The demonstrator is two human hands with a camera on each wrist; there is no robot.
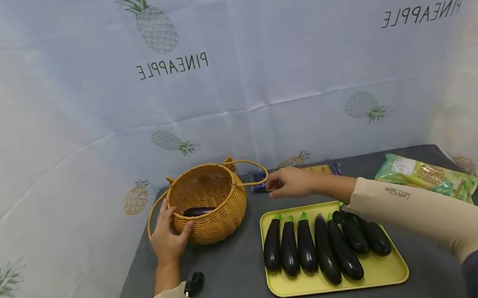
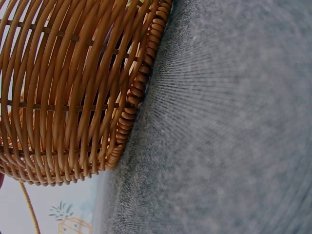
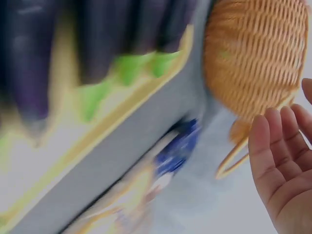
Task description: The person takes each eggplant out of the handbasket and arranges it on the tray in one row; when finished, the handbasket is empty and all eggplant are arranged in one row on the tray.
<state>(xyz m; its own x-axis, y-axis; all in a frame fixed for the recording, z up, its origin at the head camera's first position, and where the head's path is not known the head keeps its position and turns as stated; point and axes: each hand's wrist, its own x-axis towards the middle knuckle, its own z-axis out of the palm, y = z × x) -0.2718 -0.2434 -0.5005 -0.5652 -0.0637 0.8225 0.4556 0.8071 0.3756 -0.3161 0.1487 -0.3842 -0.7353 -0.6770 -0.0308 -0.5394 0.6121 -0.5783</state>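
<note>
A round wicker basket stands at the back left of the table, its mouth tilted toward me, with an eggplant inside. My left hand holds the basket at its left side, fingers by the rim and thumb against the front wall. In the left wrist view the basket's woven wall fills the left part. My right hand is beside the basket's right handle loop, palm empty and fingers relaxed. Several eggplants lie side by side on a yellow tray in front of it.
Behind the right hand lies a flat package with dark blue ends. A green food bag sits at the back right. A small black object is by the left wrist. Pineapple-printed cloth hangs behind and beside the grey table.
</note>
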